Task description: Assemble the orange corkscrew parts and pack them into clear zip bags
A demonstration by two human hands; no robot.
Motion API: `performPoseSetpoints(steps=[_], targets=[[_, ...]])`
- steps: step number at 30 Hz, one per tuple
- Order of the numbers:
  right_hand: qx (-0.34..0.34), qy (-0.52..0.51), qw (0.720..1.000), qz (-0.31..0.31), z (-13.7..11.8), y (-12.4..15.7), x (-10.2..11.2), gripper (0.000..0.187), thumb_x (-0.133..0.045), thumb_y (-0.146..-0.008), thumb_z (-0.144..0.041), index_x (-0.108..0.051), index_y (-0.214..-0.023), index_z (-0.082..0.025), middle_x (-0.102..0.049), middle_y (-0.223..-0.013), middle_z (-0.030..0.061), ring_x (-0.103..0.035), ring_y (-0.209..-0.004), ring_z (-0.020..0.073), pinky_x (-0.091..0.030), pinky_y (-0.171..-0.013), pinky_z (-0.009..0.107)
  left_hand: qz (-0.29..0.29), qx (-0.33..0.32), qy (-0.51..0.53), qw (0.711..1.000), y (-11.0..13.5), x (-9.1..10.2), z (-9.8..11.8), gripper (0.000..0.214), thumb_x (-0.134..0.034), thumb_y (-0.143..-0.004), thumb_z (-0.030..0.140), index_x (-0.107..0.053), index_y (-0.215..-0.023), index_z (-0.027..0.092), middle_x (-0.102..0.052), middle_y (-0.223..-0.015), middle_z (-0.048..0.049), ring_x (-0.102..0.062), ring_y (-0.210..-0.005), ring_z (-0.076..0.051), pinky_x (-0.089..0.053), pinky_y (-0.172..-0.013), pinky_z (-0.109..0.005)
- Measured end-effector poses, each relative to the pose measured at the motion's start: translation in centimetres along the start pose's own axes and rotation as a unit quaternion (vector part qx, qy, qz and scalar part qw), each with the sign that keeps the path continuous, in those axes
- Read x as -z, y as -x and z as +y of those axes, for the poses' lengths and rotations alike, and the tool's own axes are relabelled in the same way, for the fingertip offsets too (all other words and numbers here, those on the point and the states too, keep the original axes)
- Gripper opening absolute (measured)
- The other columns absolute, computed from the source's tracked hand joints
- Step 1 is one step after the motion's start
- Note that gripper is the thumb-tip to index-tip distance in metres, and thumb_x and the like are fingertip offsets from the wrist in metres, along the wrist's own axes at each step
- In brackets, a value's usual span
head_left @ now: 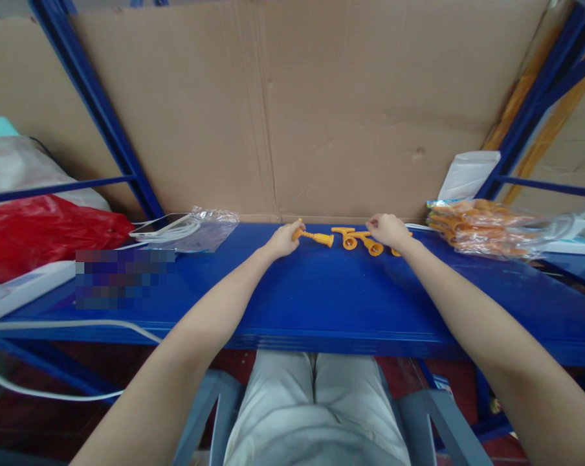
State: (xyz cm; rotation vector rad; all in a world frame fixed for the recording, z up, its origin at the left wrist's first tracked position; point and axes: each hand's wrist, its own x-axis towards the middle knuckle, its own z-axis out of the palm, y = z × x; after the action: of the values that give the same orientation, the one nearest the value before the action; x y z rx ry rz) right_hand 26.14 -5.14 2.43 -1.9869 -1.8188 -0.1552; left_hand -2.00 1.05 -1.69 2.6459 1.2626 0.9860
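At the far left end of the blue table (321,298), a red plastic bag (44,230) lies slumped beyond the table's left edge. Just right of it, near the back edge, a clear plastic bag (202,230) lies flat with a coiled white cable (169,228) resting against its left side.

Toward the middle of the back edge, the left hand (283,239) is closed around one end of an orange threaded piece (316,238). The piece lies roughly level along the table, its flared end pointing right. Just beside that end sit the loose orange pieces (358,239), a small cluster with round, cup-like ends, touching one another on the table.

The right hand (389,231) rests at the right side of this cluster, fingers curled downward over the pieces. A bit of orange shows beneath it, but whether it grips anything cannot be told.

Further right, near the back right corner, bagged orange parts (477,226) are stacked in clear wrapping, with a white pouch (470,175) leaning behind them. A sheet of cardboard (321,110) stands along the whole back edge.
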Motion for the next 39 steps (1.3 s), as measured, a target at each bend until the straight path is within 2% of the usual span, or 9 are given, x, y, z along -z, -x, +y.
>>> performPoseSetpoints(steps=[8, 12, 16, 21, 26, 34, 37, 39], targets=[[-0.01, 0.096, 0.995, -0.018, 0.2, 0.1, 0.3, 0.038, -0.041, -0.092, -0.028, -0.069, -0.115, -0.015, -0.068, -0.115, 0.016, -0.063, -0.11, 0.029, -0.048, -0.09, 0.036, -0.069, 0.027, -0.14, 0.987, -0.7, -1.2, 0.0, 0.044, -0.045, -0.083, 0.005, -0.063, -0.12, 0.019, -0.063, -0.117, -0.0101, -0.061, -0.104, -0.019, -0.047, -0.093, -0.03], [-0.017, 0.104, 0.994, -0.023, 0.3, 0.2, 0.6, 0.039, -0.04, -0.092, -0.028, -0.068, -0.116, -0.014, -0.068, -0.115, 0.0164, -0.063, -0.11, 0.0294, -0.048, -0.089, 0.036, -0.122, 0.027, -0.177, 0.976, -1.4, -1.1, 0.8, 0.051, -0.048, -0.079, 0.001, -0.063, -0.124, 0.021, -0.064, -0.117, -0.0094, -0.061, -0.106, -0.021, -0.046, -0.095, -0.028], [-0.017, 0.107, 0.994, -0.025, 0.5, 0.1, 0.8, 0.04, -0.04, -0.093, -0.028, -0.068, -0.117, -0.014, -0.067, -0.116, 0.0168, -0.062, -0.111, 0.0299, -0.048, -0.089, 0.035, -0.143, 0.028, -0.221, 0.964, -2.6, -0.6, 2.1, 0.049, -0.051, -0.079, 0.003, -0.065, -0.123, 0.02, -0.064, -0.115, -0.0105, -0.061, -0.107, -0.023, -0.046, -0.093, -0.028], [-0.021, 0.113, 0.993, -0.021, 0.9, 0.0, 1.1, 0.04, -0.038, -0.093, -0.028, -0.07, -0.113, -0.013, -0.068, -0.115, 0.018, -0.062, -0.11, 0.0308, -0.047, -0.089, 0.036, -0.156, 0.054, -0.19, 0.968, -3.9, -1.4, 3.5, 0.048, -0.054, -0.077, 0.003, -0.066, -0.121, 0.018, -0.064, -0.118, -0.011, -0.061, -0.11, -0.023, -0.046, -0.093, -0.025], [-0.029, 0.103, 0.994, -0.016, 1.4, -0.1, 1.4, 0.039, -0.039, -0.093, -0.027, -0.07, -0.113, -0.014, -0.067, -0.114, 0.0188, -0.062, -0.11, 0.0311, -0.048, -0.09, 0.037, -0.192, 0.051, -0.187, 0.962, -4.5, -2.5, 4.8, 0.059, -0.051, -0.079, 0.007, -0.051, -0.137, 0.021, -0.056, -0.128, -0.0119, -0.059, -0.113, -0.023, -0.044, -0.098, -0.028], [-0.088, 0.103, 0.991, -0.022, 3.4, -0.7, 1.7, 0.04, -0.041, -0.091, -0.028, -0.07, -0.113, -0.01, -0.066, -0.115, 0.0214, -0.061, -0.112, 0.0324, -0.049, -0.091, 0.039, -0.221, 0.022, -0.165, 0.961, -5.3, -3.1, 5.6, 0.058, -0.052, -0.075, 0.007, -0.056, -0.132, 0.018, -0.062, -0.124, -0.0094, -0.06, -0.113, -0.022, -0.044, -0.097, -0.025], [-0.126, 0.12, 0.983, -0.052, 4.6, -1.3, 2.1, 0.042, -0.047, -0.088, -0.03, -0.067, -0.117, -0.007, -0.066, -0.114, 0.0233, -0.062, -0.111, 0.0319, -0.05, -0.089, 0.037, -0.233, -0.001, -0.125, 0.964, -5.5, -3.7, 6.2, 0.053, -0.05, -0.08, 0.014, -0.054, -0.133, 0.017, -0.061, -0.131, -0.0081, -0.056, -0.121, -0.022, -0.042, -0.101, -0.025], [-0.143, 0.138, 0.975, -0.1, 5.3, -1.7, 2.3, 0.044, -0.052, -0.086, -0.031, -0.066, -0.118, -0.004, -0.067, -0.11, 0.0244, -0.064, -0.106, 0.0319, -0.052, -0.085, 0.036, -0.242, -0.01, -0.094, 0.966, -5.6, -4.3, 6.7, 0.049, -0.047, -0.085, 0.021, -0.054, -0.133, 0.018, -0.056, -0.138, -0.0065, -0.051, -0.127, -0.021, -0.038, -0.105, -0.027]])
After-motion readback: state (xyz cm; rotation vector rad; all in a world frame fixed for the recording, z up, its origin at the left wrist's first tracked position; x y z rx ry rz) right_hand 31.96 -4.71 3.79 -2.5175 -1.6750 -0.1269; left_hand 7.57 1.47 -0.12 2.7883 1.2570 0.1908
